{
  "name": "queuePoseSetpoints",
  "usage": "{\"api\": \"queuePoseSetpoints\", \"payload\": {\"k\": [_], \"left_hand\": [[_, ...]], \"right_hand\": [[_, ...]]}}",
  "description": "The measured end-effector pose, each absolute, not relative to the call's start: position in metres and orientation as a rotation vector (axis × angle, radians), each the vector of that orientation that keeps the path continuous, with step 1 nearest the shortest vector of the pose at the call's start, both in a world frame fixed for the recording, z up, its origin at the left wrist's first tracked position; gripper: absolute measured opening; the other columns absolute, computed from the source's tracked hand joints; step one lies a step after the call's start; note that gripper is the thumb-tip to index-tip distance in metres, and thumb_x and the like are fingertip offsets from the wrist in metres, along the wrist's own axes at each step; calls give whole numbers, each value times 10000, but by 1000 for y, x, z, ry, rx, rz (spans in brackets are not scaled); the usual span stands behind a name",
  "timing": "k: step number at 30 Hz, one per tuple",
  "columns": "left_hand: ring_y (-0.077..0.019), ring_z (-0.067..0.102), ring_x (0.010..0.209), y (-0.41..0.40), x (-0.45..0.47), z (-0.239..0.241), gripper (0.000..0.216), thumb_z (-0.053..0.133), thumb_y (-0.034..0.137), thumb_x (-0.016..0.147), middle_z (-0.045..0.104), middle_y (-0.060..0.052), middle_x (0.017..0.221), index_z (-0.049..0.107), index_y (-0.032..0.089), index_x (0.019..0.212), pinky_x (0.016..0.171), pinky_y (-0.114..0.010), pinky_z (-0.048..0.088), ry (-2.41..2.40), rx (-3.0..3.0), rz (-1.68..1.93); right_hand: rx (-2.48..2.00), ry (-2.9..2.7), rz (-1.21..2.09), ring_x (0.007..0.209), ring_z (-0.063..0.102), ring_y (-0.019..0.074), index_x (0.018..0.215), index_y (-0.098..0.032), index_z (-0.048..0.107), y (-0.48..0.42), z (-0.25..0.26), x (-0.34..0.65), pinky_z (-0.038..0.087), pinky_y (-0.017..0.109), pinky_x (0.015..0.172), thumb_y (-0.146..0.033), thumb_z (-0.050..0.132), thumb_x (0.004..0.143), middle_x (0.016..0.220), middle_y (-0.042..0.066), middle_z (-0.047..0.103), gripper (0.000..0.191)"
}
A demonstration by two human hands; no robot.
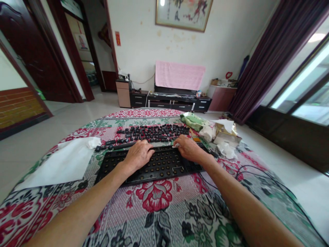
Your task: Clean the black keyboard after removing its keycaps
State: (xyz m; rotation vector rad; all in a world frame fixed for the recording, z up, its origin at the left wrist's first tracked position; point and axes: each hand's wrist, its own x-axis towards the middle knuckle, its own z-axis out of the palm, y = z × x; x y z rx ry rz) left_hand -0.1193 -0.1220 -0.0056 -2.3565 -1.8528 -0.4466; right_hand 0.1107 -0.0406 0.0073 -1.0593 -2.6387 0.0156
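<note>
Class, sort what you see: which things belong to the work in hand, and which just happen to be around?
Belong to the work:
keyboard, bare key sockets showing, under the left hand
loose black keycaps beyond it
white wad, apparently pinched by the right hand

Apparently just around:
pink cloth near the wall
framed picture
purple curtain

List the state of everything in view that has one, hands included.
Keyboard: flat, keycaps mostly off where visible
Keycaps: loose, scattered beyond keyboard
Left hand: on keyboard, grip unclear
Right hand: at keyboard's far edge, white wad at fingertips
White sheet: spread out
Tissue: crumpled
Pink cloth: draped
Drawers: shut
Curtain: gathered aside
</note>
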Motion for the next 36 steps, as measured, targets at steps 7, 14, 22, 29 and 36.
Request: {"api": "queuePoseSetpoints", "payload": {"k": [7,14,22,29,36], "left_hand": [[-195,559,860,-123,-119,-4,281,449,327,872,632,-72,880,687,185,917,816,-320,429,-1863,-2354,-440],[-194,570,868,-123,-119,-4,284,437,314,875,637,-70,896,685,188,932,824,-323,429,-1861,-2358,-433],[-191,564,849,-122,-120,-7,278,449,323,869,635,-68,872,690,190,912,809,-319,433,-1860,-2351,-452],[-191,559,849,-121,-121,-8,285,442,329,871,630,-68,876,688,195,924,808,-322,431,-1850,-2358,-460],[-188,555,852,-121,-120,-5,281,446,331,869,628,-61,873,690,199,913,813,-317,431,-1872,-2357,-434]], "right_hand": [[-1091,-2487,57,830,543,171,913,-155,633,-29,5,121,397,254,776,-71,447,762,854,69,568,254],[-1085,-2632,0,799,549,165,913,-184,654,-42,7,113,394,254,751,-90,465,722,884,62,564,285],[-1144,-2566,-40,851,555,182,915,-159,655,-31,8,125,391,263,789,-123,456,748,873,75,596,263],[-1154,-2657,-72,820,555,171,905,-179,659,-42,9,119,388,257,775,-139,461,751,889,67,577,254],[-1219,-2581,-88,815,549,181,877,-164,652,-37,13,123,386,263,751,-147,448,769,856,71,578,232]]}}
